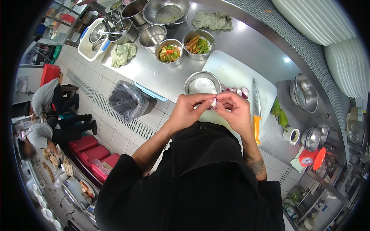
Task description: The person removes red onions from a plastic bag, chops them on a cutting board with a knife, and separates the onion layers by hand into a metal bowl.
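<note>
My left hand is closed, pinching a small white-and-purple onion piece between thumb and finger. On the piece's other side, the fingertips of my right hand close on it too. Just beyond my hands stands a steel bowl with something white in it. Red onion pieces lie on the white cutting board, partly hidden by my right hand. A knife with an orange handle rests on the board to the right.
Steel containers of cut vegetables stand beyond the board, near crumpled cloths. Green peppers and a small white cup lie right. A lined bin stands left on the floor. Two people work farther left.
</note>
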Action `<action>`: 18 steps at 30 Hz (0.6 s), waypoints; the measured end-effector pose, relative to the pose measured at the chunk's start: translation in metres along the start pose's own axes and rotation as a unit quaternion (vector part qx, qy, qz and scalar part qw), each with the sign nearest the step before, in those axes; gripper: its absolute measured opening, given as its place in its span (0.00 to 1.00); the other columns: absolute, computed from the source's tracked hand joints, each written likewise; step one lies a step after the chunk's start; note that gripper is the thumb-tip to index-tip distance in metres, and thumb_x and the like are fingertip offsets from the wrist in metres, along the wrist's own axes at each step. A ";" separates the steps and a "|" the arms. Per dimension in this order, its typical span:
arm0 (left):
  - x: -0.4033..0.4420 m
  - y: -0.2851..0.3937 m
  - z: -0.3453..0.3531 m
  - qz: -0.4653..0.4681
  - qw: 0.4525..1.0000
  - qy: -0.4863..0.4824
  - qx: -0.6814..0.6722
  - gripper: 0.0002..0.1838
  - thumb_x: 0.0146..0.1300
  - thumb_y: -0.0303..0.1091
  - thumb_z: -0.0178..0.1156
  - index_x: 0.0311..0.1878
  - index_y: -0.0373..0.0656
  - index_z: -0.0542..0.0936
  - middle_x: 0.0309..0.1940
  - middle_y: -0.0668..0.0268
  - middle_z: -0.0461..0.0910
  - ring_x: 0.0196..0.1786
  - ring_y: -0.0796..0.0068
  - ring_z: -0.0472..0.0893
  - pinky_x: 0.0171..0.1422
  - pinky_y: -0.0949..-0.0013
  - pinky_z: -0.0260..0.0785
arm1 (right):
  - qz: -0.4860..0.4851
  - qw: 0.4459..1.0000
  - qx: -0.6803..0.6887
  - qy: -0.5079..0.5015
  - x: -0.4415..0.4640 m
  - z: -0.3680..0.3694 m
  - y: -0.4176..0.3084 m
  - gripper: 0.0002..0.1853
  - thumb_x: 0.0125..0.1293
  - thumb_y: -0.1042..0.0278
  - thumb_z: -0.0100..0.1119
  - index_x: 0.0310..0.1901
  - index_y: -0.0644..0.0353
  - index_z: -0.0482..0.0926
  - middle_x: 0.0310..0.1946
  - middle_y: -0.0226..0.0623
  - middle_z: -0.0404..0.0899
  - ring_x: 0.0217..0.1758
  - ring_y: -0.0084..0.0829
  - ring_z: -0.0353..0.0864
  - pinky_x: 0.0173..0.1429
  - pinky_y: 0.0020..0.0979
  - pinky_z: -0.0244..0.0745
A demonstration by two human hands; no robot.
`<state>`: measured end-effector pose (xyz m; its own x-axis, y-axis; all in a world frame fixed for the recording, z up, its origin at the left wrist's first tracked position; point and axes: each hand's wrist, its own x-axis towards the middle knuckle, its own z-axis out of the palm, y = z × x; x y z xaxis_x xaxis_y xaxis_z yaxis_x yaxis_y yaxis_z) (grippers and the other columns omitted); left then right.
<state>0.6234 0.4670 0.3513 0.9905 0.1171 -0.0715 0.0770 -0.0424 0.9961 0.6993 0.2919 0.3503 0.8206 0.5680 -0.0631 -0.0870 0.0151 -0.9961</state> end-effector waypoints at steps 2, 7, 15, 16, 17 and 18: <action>0.000 0.000 0.001 0.026 0.998 0.003 0.053 0.13 0.72 0.27 0.63 0.56 0.35 0.84 0.46 0.60 0.88 0.48 0.78 0.85 0.53 0.73 0.78 | 0.000 1.000 -0.028 0.011 0.001 0.003 0.003 0.09 0.60 0.85 0.64 0.42 0.66 0.79 0.31 0.33 0.84 0.35 0.18 0.84 0.40 0.22 0.82; 0.002 -0.006 0.005 0.007 0.998 0.024 0.052 0.12 0.70 0.27 0.64 0.54 0.36 0.85 0.43 0.60 0.89 0.43 0.77 0.86 0.50 0.72 0.78 | 0.013 0.995 -0.087 0.036 0.004 0.007 0.001 0.08 0.58 0.84 0.64 0.39 0.66 0.78 0.30 0.34 0.83 0.32 0.18 0.83 0.37 0.23 0.80; 0.005 -0.013 0.007 -0.087 0.989 0.029 -0.114 0.13 0.69 0.25 0.65 0.53 0.29 0.83 0.45 0.58 0.87 0.47 0.76 0.84 0.55 0.72 0.78 | -0.020 0.988 -0.149 0.022 0.006 0.010 0.007 0.08 0.60 0.82 0.66 0.41 0.65 0.80 0.34 0.37 0.82 0.35 0.27 0.86 0.39 0.28 0.84; 0.006 -0.017 0.006 -0.105 0.984 0.032 -0.138 0.12 0.68 0.24 0.65 0.53 0.29 0.83 0.45 0.58 0.87 0.47 0.76 0.84 0.56 0.72 0.78 | -0.021 0.988 -0.149 0.021 0.006 0.010 0.006 0.08 0.60 0.82 0.66 0.41 0.65 0.80 0.34 0.37 0.82 0.35 0.27 0.86 0.39 0.28 0.84; 0.007 -0.020 0.006 -0.123 0.978 0.035 -0.162 0.12 0.68 0.23 0.66 0.52 0.29 0.82 0.45 0.58 0.87 0.47 0.75 0.84 0.56 0.72 0.78 | -0.016 0.988 -0.154 0.020 0.006 0.011 0.004 0.08 0.60 0.82 0.65 0.41 0.65 0.80 0.35 0.38 0.82 0.35 0.27 0.86 0.40 0.29 0.85; 0.008 -0.022 0.006 -0.123 0.978 0.036 -0.162 0.12 0.68 0.23 0.66 0.52 0.29 0.82 0.45 0.58 0.87 0.47 0.75 0.84 0.56 0.72 0.78 | -0.012 0.987 -0.160 0.019 0.007 0.011 0.003 0.09 0.60 0.82 0.65 0.42 0.66 0.80 0.35 0.38 0.82 0.36 0.28 0.86 0.40 0.29 0.85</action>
<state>0.6300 0.4629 0.3285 0.9353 0.1536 -0.3189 0.2604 0.3118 0.9138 0.6984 0.3044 0.3470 0.8415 0.5391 -0.0350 0.1105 -0.2352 -0.9656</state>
